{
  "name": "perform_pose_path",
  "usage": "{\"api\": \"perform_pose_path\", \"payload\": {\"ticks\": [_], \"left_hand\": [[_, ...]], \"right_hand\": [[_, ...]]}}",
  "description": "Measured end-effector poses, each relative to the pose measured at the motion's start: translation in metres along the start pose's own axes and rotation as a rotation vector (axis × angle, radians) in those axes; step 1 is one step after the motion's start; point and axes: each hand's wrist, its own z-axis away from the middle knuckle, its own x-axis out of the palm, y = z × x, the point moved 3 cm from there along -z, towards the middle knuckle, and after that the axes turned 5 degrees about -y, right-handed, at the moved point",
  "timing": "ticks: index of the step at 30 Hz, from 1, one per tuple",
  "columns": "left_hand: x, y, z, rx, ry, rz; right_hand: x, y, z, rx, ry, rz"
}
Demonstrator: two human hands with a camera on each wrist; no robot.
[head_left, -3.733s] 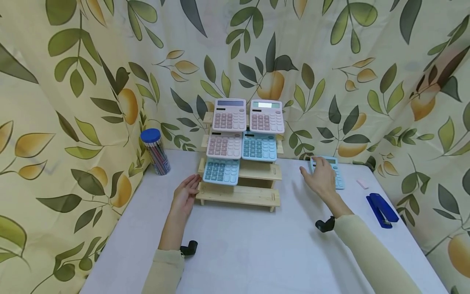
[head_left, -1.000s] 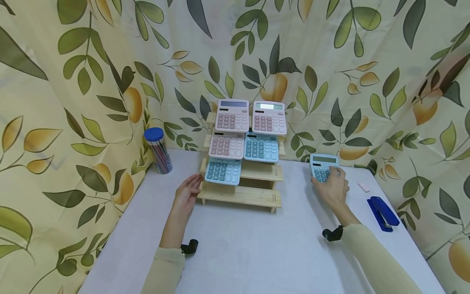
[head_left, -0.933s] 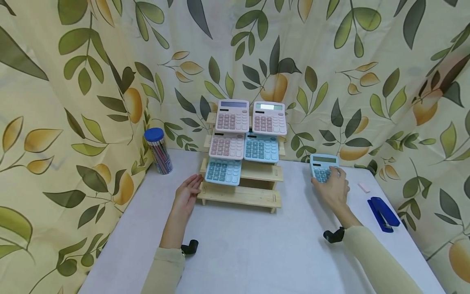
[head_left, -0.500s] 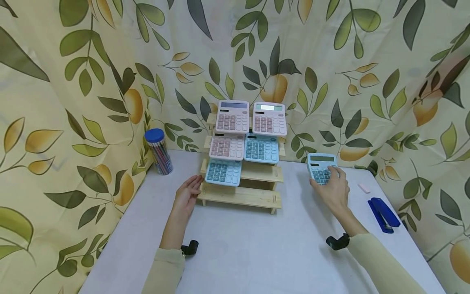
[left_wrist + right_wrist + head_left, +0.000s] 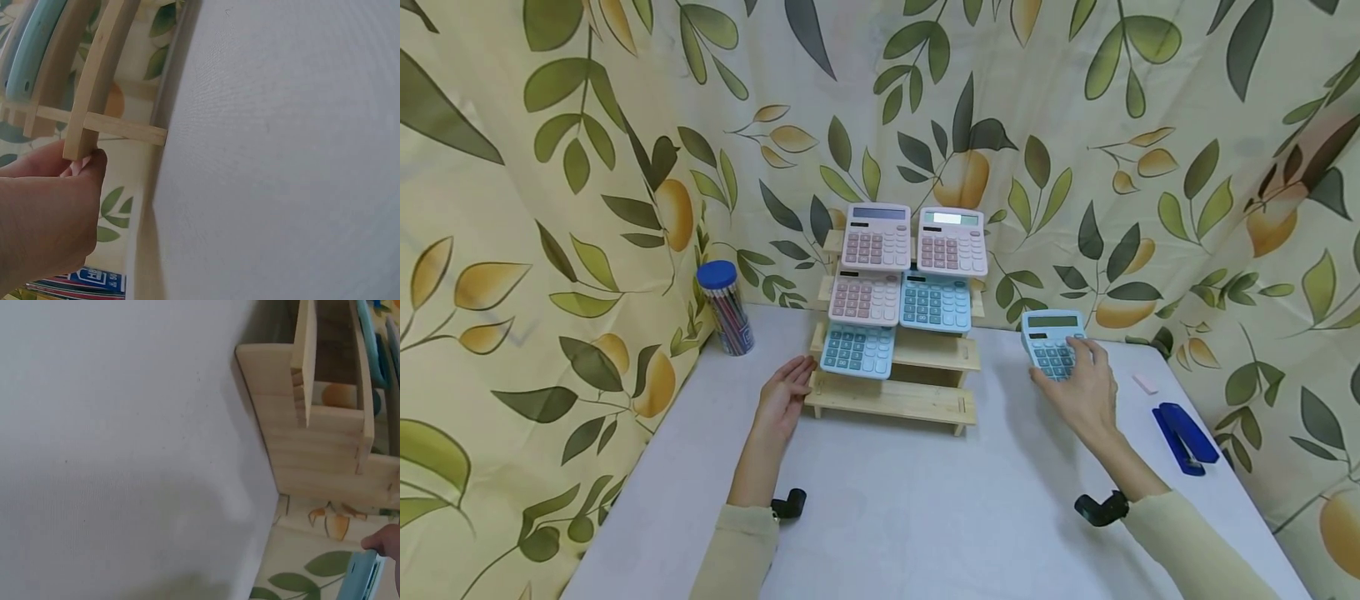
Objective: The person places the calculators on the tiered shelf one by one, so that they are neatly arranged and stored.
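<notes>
My right hand (image 5: 1086, 387) grips a light blue calculator (image 5: 1051, 357) by its lower part, tilted up over the right of the table; its edge shows at the bottom right of the right wrist view, in my fingers. My left hand (image 5: 781, 398) is at the left end of a stepped wooden rack (image 5: 891, 398). In the left wrist view, the left hand's fingers and thumb pinch the end of a slat. Several calculators sit on the rack: pink ones (image 5: 876, 237) on the upper tiers, a blue one (image 5: 935, 302) beside the lower pink one, and a blue one (image 5: 857, 350) below.
A blue-lidded jar of pencils (image 5: 726, 310) stands left of the rack. To the right lie a pink eraser (image 5: 1145, 383) and a blue stapler (image 5: 1184, 438) on the white table (image 5: 925, 508). A leaf-patterned curtain (image 5: 1045, 108) encloses the back and sides.
My right hand has gone from reaching over the flat blue calculator to gripping it, then raising and tilting it slightly leftward. My left hand stays at the rack's end.
</notes>
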Motion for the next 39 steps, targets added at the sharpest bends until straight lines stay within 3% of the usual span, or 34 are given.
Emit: {"api": "perform_pose_path", "payload": {"ticks": [24,39], "left_hand": [[0.0,0.002,0.0,0.003,0.006,-0.019],[0.001,0.0,0.0,0.0,0.0,-0.009]], "right_hand": [[-0.021,-0.04,0.034,-0.181,0.047,-0.052],[-0.022,-0.058,0.052,-0.216,0.031,-0.05]]}}
